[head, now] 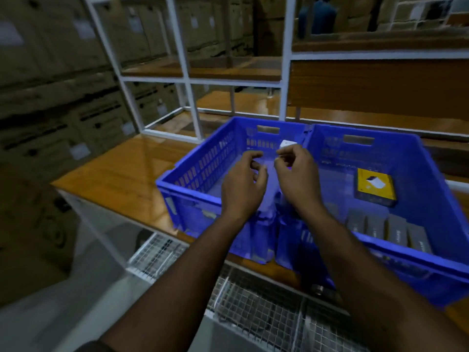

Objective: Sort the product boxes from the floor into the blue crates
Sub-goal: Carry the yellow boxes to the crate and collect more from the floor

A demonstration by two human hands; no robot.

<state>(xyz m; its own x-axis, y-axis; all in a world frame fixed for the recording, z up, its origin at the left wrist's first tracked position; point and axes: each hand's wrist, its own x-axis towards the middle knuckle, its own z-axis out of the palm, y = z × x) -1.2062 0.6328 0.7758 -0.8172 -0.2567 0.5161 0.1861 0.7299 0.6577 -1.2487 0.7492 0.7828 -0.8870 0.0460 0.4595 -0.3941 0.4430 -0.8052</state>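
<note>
Two blue crates stand side by side on a wooden table. Both my hands hover over the left crate [203, 158]. My right hand [297, 171] has its fingers pinched at a small white box [288, 143] near the crate's far wall. My left hand [243, 184] is beside it with its fingers curled and apart, and nothing shows in it. The right crate [418, 174] holds a yellow box [375, 186] lying flat and a row of several grey boxes [388, 229] along its near side. The left crate's floor is partly hidden by my hands.
A white metal shelf frame [193, 80] with wooden boards rises behind the crates. Stacked cardboard cartons [50, 97] fill the left side. A wire mesh basket [253, 301] sits below the table's near edge. A person in blue [317, 16] stands far back.
</note>
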